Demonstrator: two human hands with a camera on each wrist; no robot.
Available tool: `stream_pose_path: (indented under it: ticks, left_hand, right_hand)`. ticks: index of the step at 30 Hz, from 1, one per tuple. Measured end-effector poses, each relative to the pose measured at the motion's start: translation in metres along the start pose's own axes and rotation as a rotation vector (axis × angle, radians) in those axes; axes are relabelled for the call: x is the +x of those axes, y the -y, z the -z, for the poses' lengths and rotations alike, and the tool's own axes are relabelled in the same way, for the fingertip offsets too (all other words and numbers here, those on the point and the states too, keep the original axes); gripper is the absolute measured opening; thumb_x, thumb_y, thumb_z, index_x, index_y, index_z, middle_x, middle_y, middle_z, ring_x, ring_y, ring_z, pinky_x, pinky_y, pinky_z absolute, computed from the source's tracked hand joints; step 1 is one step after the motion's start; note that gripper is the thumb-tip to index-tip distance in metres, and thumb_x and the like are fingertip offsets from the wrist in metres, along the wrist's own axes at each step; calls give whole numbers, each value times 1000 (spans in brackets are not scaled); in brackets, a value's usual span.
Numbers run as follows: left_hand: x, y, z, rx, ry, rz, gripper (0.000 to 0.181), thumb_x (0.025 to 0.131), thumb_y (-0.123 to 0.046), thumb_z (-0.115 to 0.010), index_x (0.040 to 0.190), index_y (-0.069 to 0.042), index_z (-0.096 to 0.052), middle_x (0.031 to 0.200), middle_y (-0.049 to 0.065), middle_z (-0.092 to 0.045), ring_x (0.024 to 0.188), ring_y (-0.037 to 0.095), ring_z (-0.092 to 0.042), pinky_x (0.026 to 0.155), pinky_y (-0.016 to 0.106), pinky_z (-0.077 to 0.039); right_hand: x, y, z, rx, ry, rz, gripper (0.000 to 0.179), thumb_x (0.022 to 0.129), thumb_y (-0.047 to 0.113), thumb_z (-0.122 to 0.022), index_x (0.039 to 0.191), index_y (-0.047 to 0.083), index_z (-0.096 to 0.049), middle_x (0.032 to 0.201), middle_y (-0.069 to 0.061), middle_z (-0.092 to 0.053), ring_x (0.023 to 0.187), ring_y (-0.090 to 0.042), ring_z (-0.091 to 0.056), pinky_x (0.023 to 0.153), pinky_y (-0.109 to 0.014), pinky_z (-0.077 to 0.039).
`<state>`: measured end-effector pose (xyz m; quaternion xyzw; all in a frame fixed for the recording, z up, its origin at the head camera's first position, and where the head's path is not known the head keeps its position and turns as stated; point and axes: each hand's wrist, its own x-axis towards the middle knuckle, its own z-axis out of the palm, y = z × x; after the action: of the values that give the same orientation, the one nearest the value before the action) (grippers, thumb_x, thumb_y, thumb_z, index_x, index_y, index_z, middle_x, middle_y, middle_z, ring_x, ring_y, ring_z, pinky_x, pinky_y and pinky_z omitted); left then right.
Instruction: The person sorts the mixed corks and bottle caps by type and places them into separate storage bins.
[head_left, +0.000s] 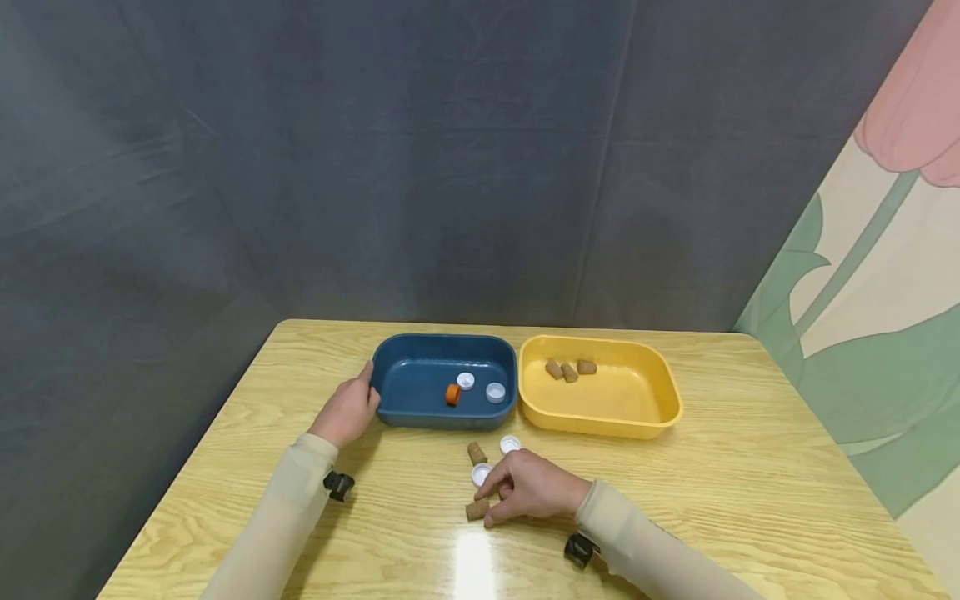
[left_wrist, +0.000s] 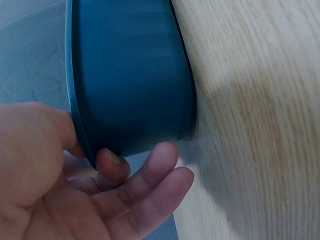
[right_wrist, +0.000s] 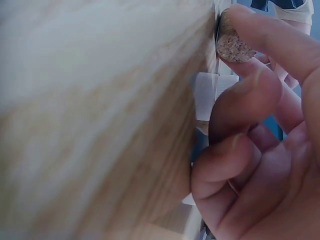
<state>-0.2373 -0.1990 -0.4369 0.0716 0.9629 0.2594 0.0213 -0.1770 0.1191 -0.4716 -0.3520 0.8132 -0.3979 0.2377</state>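
At the left end of the blue tray [head_left: 444, 421] my left hand [head_left: 349, 411] holds the rim. In the left wrist view the thumb side overlaps the edge of the tray, with fingers [left_wrist: 135, 200] curled below its outer wall. On the table in front of the trays, my right hand [head_left: 536, 486] pinches a cork [head_left: 477, 509] between thumb and index finger. That cork [right_wrist: 235, 45] shows its speckled end in the right wrist view. A second cork [head_left: 477, 452] lies just beyond, beside a white bottle cap [head_left: 482, 474] and another white cap [head_left: 510, 443].
Inside the blue tray lie two white caps [head_left: 495, 392] and an orange cap [head_left: 453, 394]. A yellow tray [head_left: 600, 423] stands against its right side, with three corks [head_left: 570, 372] in it. Behind the wooden table [head_left: 750, 467] hangs a dark curtain [head_left: 450, 167].
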Motion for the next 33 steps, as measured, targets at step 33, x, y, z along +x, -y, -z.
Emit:
stream_pose_path:
  ticks: [33]
  left_hand:
    - [1,0,-2,10,-5,11,59,101,-6,-40,153,14,-20,60,5,-43,51,14,-37,52,30,-36]
  right_hand:
    - [-34,28,95,-88,-304,-34,22,80,31,-84,101,24,-81,58,8,-41,65,-16,-54,56,-22,-32]
